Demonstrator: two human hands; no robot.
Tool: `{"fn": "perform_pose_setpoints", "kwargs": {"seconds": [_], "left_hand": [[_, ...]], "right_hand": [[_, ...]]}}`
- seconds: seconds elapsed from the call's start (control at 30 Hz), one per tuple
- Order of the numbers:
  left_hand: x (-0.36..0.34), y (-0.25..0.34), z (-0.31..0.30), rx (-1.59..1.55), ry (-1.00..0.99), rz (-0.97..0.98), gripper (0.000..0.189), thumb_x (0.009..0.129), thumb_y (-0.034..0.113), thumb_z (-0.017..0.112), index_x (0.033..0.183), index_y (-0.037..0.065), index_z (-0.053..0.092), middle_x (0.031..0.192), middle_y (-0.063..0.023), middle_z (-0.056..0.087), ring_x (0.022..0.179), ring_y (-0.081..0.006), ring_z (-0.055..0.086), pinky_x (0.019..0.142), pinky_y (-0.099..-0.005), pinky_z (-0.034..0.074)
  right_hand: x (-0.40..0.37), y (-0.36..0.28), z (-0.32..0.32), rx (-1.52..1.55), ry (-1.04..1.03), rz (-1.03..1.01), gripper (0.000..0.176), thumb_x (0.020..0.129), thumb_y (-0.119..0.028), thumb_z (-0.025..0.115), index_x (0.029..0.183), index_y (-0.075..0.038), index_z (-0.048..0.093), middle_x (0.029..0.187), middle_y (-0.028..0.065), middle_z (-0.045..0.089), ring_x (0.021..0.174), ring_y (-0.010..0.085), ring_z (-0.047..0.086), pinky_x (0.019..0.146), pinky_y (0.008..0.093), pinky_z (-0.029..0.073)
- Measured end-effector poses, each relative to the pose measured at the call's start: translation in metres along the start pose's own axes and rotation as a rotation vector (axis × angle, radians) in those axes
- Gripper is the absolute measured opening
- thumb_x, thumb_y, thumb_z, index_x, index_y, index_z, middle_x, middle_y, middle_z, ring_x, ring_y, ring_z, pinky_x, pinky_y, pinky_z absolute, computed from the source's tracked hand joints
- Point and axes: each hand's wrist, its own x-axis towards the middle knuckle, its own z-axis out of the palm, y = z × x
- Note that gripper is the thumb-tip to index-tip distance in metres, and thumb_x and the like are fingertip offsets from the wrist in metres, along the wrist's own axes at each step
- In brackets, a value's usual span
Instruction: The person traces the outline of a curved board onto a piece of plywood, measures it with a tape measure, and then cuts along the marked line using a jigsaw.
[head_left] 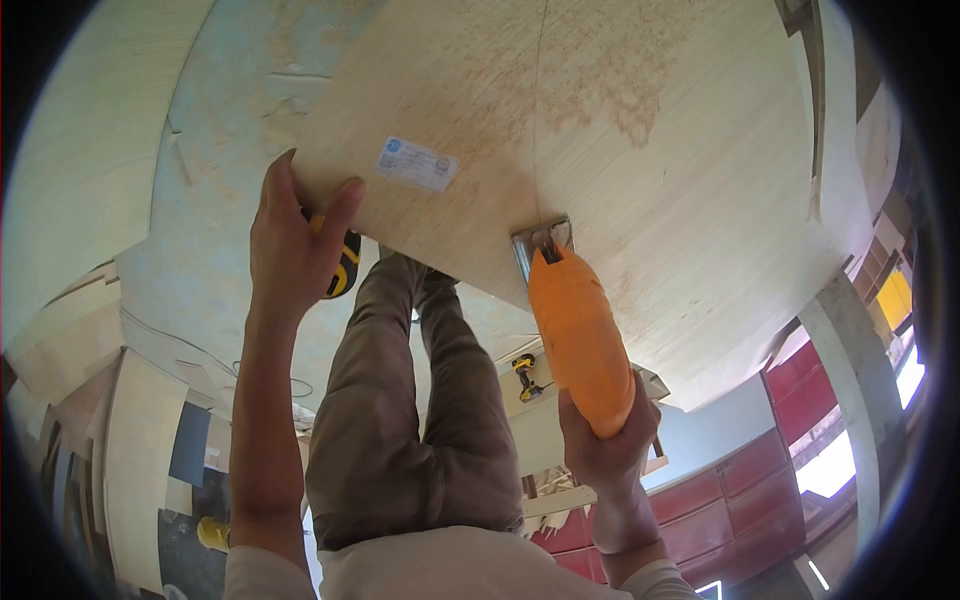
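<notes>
Bare wood, smooth plastic and a flash of metal!
What a mix from where I stood: the board (690,230) was pale, matt wood, finely grained, with rough brown speckling across part of it, and the label (418,164) looked like smooth paper! The power tool (580,325) wore a smooth orange shell, plastic by the look of it, softly sheened, and its foot (523,258) was metal, shiny too! The trousers (375,425) were brown cloth, matt and creased; the shirt (440,568), pale cloth. Behind, the red panels (745,500) looked smooth, with a dull gloss.
</notes>
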Motion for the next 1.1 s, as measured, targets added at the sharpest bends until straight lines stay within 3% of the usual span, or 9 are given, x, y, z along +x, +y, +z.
{"fn": "perform_pose_setpoints", "kwargs": {"seconds": [0.13,0.23,0.27,0.33,0.43,0.63,0.73,0.87,1.1], "left_hand": [[0.001,0.011,-0.005,0.046,-0.02,-0.046,0.065,0.095,0.048,0.071,0.133,-0.001,0.052,0.117,-0.0219,0.065,0.107,-0.0378,0.067,0.088,-0.0459,0.055],[0.014,0.021,-0.017,0.362,-0.064,-0.033,0.065,0.096,0.055,0.066,0.129,-0.001,0.059,0.117,-0.0205,0.067,0.106,-0.0373,0.068,0.087,-0.0469,0.055],[0.021,0.026,-0.024,0.431,-0.1,0.011,0.065,0.096,0.056,0.065,0.128,-0.001,0.06,0.117,-0.0198,0.067,0.105,-0.0366,0.069,0.087,-0.0469,0.055],[0.038,0.039,-0.034,0.564,-0.169,0.1,0.066,0.096,0.058,0.062,0.126,0.0,0.064,0.118,-0.0186,0.068,0.103,-0.0352,0.07,0.087,-0.0469,0.055],[0.066,0.064,-0.041,0.722,-0.043,0.293,0.067,0.095,0.06,0.064,0.127,0.001,0.066,0.111,-0.0172,0.071,0.097,-0.0315,0.071,0.085,-0.0428,0.056],[0.128,0.12,-0.043,0.537,-0.391,0.131,0.067,0.098,0.066,0.057,0.112,0.001,0.067,0.085,-0.0134,0.075,0.081,-0.0288,0.074,0.076,-0.0401,0.057],[0.138,0.143,-0.039,0.728,-0.453,0.137,0.063,0.099,0.064,0.055,0.101,0.003,0.067,0.078,-0.0086,0.075,0.078,-0.025,0.075,0.073,-0.0416,0.059],[0.14,0.123,-0.033,0.714,-0.409,0.243,0.063,0.099,0.063,0.056,0.1,0.001,0.066,0.078,-0.0109,0.074,0.076,-0.027,0.074,0.071,-0.0412,0.058],[0.143,0.108,-0.034,0.621,-0.374,0.355,0.063,0.098,0.06,0.061,0.102,-0.003,0.063,0.073,-0.0141,0.071,0.071,-0.0291,0.072,0.069,-0.0404,0.056]], "right_hand": [[0.001,0.001,0.002,0.089,0.011,0.046,0.026,0.084,-0.007,0.075,0.103,0.005,0.062,0.076,0.01,0.068,0.067,0.0182,0.068,0.062,0.0333,0.053],[0.003,0.004,0.001,0.106,0.009,0.009,0.028,0.083,-0.007,0.076,0.104,0.003,0.062,0.079,0.0129,0.068,0.068,0.0249,0.068,0.064,0.0363,0.054],[0.004,0.005,-0.001,0.077,0.014,-0.033,0.029,0.082,-0.008,0.076,0.105,0.001,0.061,0.081,0.0153,0.068,0.073,0.0309,0.069,0.066,0.0389,0.054],[0.006,0.012,-0.007,0.122,-0.036,-0.075,0.029,0.083,-0.009,0.076,0.106,0.0,0.061,0.084,0.0162,0.069,0.076,0.0321,0.07,0.068,0.0405,0.055],[0.002,0.025,-0.009,0.155,-0.085,-0.115,0.03,0.084,-0.01,0.076,0.108,-0.001,0.06,0.088,0.0166,0.07,0.078,0.0331,0.071,0.069,0.0412,0.055],[-0.003,0.024,-0.006,0.159,-0.084,-0.09,0.03,0.086,-0.011,0.077,0.108,-0.001,0.06,0.089,0.0156,0.071,0.079,0.0327,0.074,0.068,0.0388,0.057],[-0.002,0.018,-0.001,0.144,-0.056,-0.083,0.029,0.083,-0.01,0.079,0.105,0.0,0.061,0.085,0.0147,0.071,0.075,0.0318,0.075,0.066,0.0374,0.057],[0.007,0.007,0.0,0.103,-0.05,-0.034,0.031,0.076,-0.01,0.083,0.095,0.0,0.062,0.081,0.0186,0.07,0.071,0.0373,0.073,0.06,0.0394,0.058],[0.015,-0.004,0.005,0.076,-0.015,-0.031,0.029,0.073,-0.007,0.082,0.09,0.0,0.06,0.074,0.0153,0.066,0.061,0.0333,0.07,0.054,0.0372,0.055]]}}
